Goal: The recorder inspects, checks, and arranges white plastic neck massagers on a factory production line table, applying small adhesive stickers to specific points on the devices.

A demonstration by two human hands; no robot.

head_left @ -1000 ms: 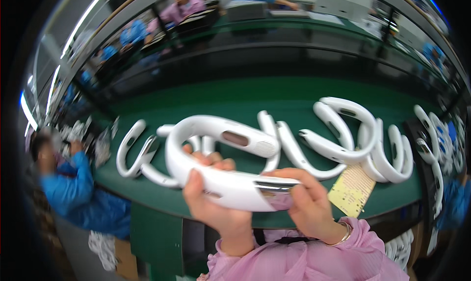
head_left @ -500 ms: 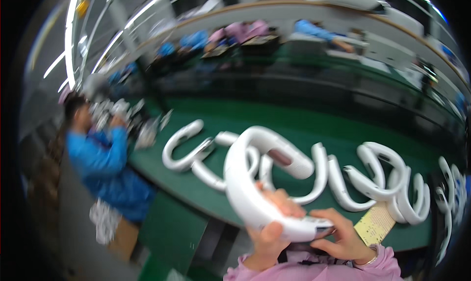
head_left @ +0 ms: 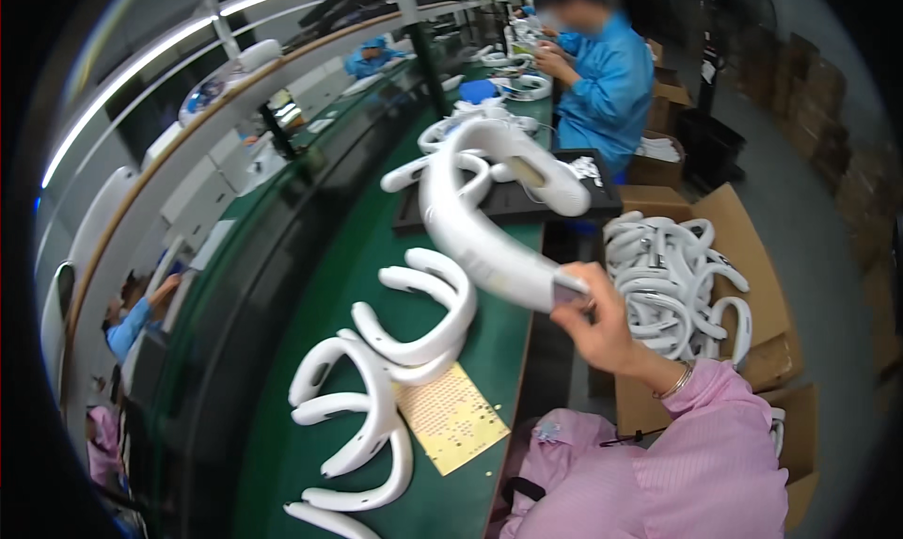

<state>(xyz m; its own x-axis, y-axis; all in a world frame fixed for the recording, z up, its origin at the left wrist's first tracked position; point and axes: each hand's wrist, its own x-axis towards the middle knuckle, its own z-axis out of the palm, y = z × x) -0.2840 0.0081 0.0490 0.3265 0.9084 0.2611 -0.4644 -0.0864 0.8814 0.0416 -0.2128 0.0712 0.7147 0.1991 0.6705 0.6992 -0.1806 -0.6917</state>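
Observation:
My right hand [head_left: 602,324] grips one end of a white U-shaped neckband device [head_left: 484,252], its thumb and fingers closed round the dark end piece. The device is raised over the bench's right edge, its curve tilted up and away from me. A recessed, tan-coloured window shows near its far end. My left hand is out of view. Several similar white neckband devices [head_left: 442,323] lie on the green bench [head_left: 310,351] to the left, some overlapping. A yellow sheet with rows of small marks [head_left: 451,421] lies partly under them.
An open carton [head_left: 752,266] to my right is piled with white neckbands. Beyond the held device lies a black tray [head_left: 607,200] with small white parts. A co-worker in blue [head_left: 607,97] is at the bench's far right side. A dark barrier [head_left: 216,323] runs along the left.
My view has swung right, bringing the carton and black tray into sight. Both hands were on the neckband device before; now only the right holds it, and the left has left the view.

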